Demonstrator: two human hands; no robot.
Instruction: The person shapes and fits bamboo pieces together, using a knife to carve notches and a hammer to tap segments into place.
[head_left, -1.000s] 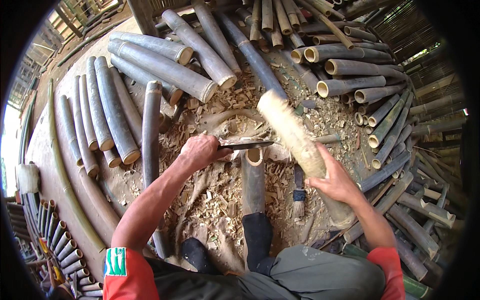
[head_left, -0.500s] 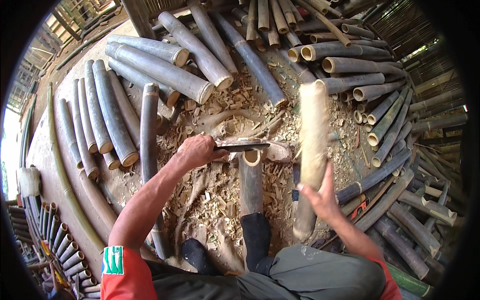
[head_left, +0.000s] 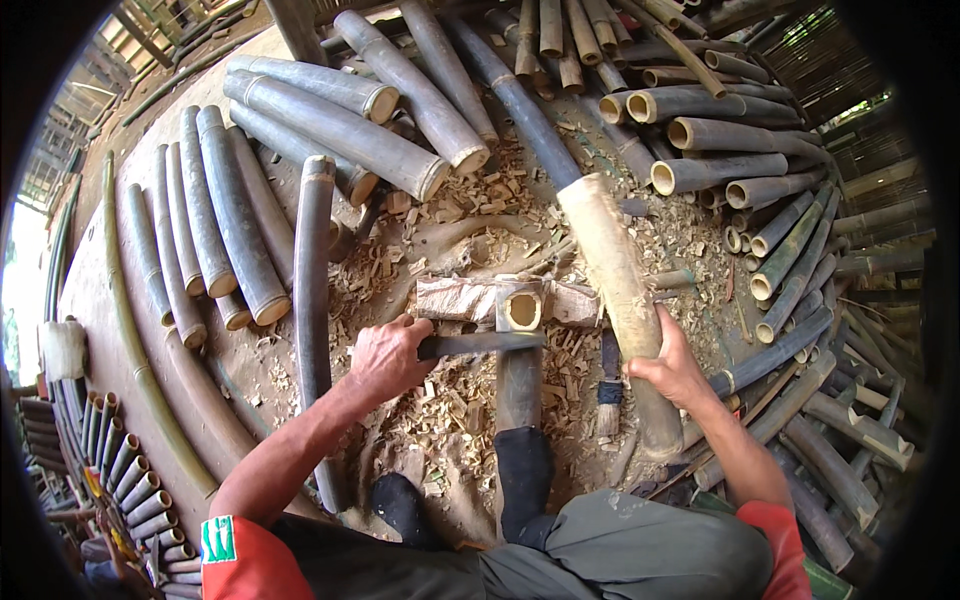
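My left hand (head_left: 388, 355) is closed round the handle of a dark flat blade (head_left: 480, 346), the grip itself hidden. The blade crosses a bamboo pole (head_left: 518, 390) a little below its cut, hollow end; whether it touches the bamboo I cannot tell. That end rests by a pale split log (head_left: 455, 298) on the ground. One of my dark-covered feet (head_left: 524, 465) lies over the pole's near part. To the right, my right hand (head_left: 672, 365) wraps round a thick, pale wooden club (head_left: 612, 260), its worn top leaning up and left.
Wood chips (head_left: 445, 425) litter the ground. A single bamboo length (head_left: 313, 280) lies beside my left arm. More bamboo is piled at the far left (head_left: 340, 135) and right (head_left: 730, 135). A tool with a dark-wrapped handle (head_left: 609, 395) lies between pole and club.
The blade has moved from over the pole's cut end to just below it, nearer me. The club, blurred and upright before, now tilts left and looks sharp. The whole view has shifted slightly.
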